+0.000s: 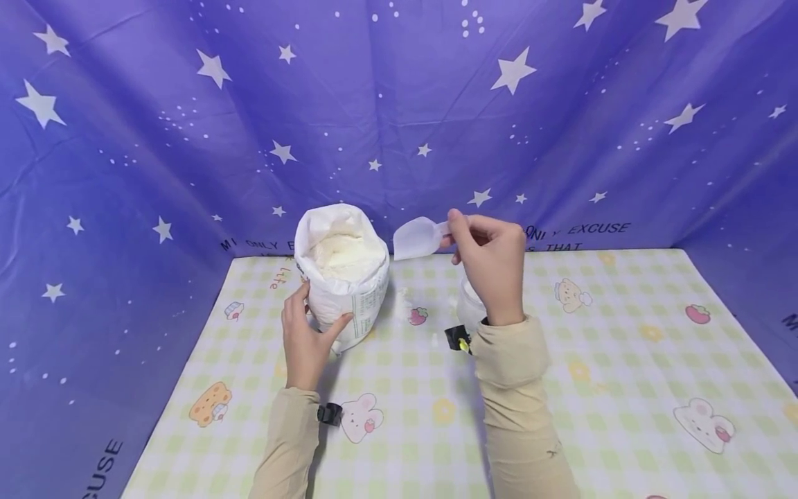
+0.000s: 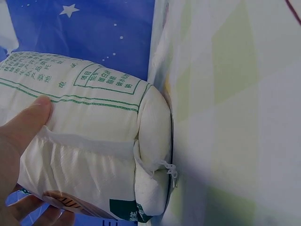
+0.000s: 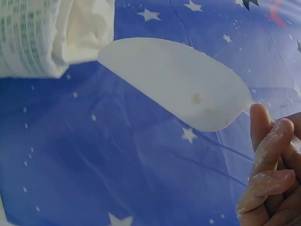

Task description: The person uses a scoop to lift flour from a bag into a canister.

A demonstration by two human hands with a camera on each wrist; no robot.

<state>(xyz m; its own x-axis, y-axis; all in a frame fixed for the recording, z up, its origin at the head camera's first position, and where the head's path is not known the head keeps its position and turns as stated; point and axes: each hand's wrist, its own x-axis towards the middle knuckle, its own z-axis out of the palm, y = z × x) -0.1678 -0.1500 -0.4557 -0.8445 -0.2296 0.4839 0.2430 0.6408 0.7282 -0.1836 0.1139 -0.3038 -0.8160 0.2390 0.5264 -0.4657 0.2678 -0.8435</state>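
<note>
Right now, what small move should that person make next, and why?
Probably bring the scoop left, over the open bag: held in the right hand, it looks nearly empty, while powder shows inside the bag and the left hand grips the bag's side.

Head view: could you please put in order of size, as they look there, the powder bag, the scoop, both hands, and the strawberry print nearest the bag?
Largest to smallest:
1. Powder bag
2. Left hand and right hand, too alike to rank
3. Scoop, its handle partly hidden
4. Strawberry print
</note>
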